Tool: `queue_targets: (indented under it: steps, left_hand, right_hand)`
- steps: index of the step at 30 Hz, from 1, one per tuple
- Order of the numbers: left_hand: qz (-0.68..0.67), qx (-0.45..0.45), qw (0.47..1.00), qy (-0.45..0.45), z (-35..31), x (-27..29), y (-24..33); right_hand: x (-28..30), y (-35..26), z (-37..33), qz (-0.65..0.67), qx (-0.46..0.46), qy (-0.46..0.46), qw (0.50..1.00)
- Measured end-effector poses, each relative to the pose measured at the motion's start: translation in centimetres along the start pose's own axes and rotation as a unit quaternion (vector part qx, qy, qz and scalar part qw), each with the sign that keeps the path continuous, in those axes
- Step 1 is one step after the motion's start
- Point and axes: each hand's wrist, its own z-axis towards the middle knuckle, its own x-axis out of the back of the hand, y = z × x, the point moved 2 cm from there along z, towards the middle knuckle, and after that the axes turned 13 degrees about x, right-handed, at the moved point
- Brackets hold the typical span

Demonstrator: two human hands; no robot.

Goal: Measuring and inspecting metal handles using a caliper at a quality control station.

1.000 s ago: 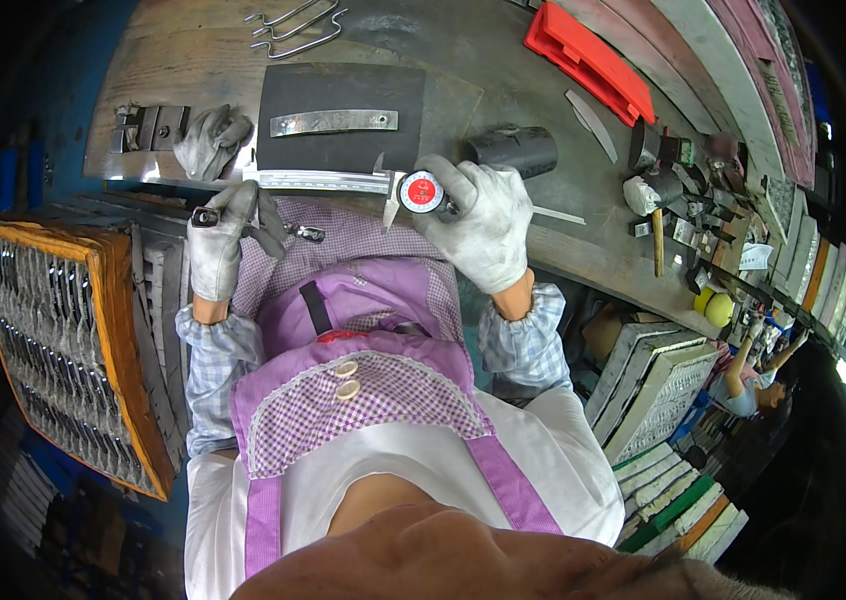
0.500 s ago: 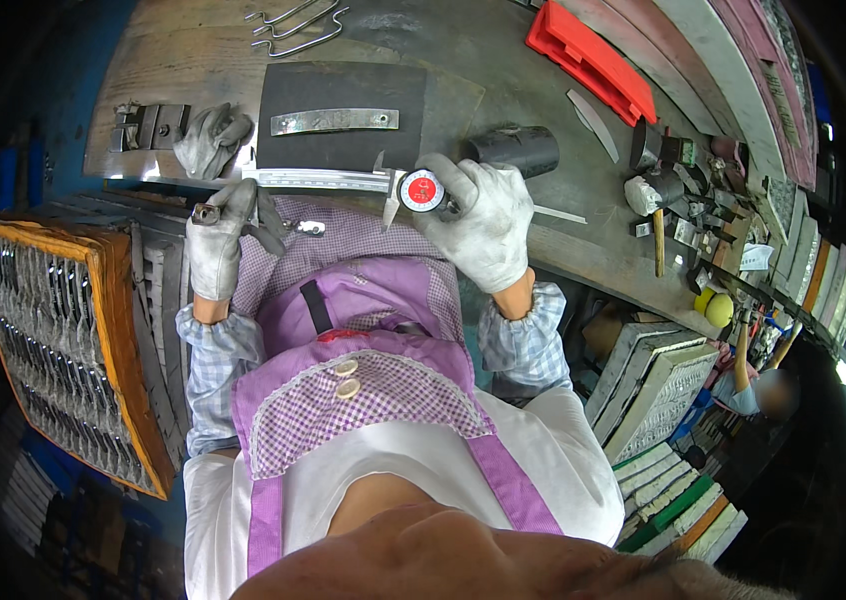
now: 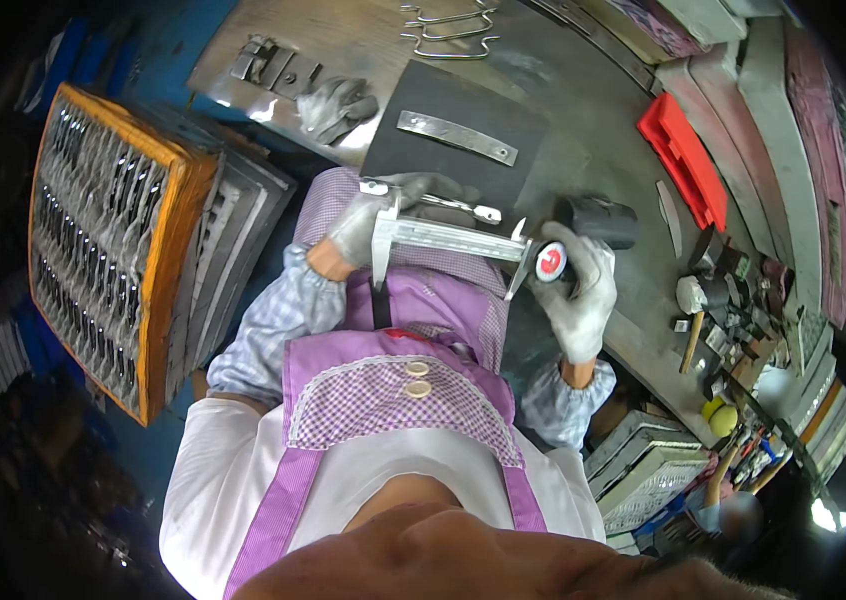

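At a cluttered counter [image 3: 583, 110], the gloved right hand [image 3: 581, 290] curls its fingers around a dial caliper [image 3: 458, 236] while the left hand [image 3: 363, 225] grips a slender, shiny metal piece [image 3: 453, 204].

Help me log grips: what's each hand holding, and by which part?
The right hand holds the caliper by its dial end; the left hand, a slim metal piece, exact spot unclear.

The gloved left hand [image 3: 351, 228] is closed in a grip; the right hand [image 3: 583, 305] (also gloved) is curled; both forearms [image 3: 273, 320] are extended forward.
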Motion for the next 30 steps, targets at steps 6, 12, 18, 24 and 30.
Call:
queue_targets:
  steps: [6, 12, 18, 24, 30]
  left_hand:
    - [0.044, -0.028, 0.999, -0.018, -0.1, -1.1, 0.4]
    - [0.073, -0.045, 0.996, 0.003, -0.1, -0.4, 0.4]
    - [0.034, -0.046, 0.998, -0.016, 0.1, -0.1, -0.3]
    - [-0.007, -0.039, 0.997, -0.061, 0.0, -0.4, -0.4]
    - [0.047, -0.007, 0.999, 0.019, -0.8, -1.0, 0.0]
  right_hand:
    - [-1.9, -1.0, -0.6, -0.078, -0.008, -0.044, 0.996]
    - [-2.6, -1.1, -0.9, -0.07, -0.022, -0.041, 0.996]
    - [-2.3, -1.4, -0.5, -0.071, -0.011, -0.041, 0.997]
    - [-2.1, -1.7, -0.2, -0.073, 0.004, -0.037, 0.997]
    - [-1.9, -2.4, 0.1, -0.043, 0.027, -0.025, 0.998]
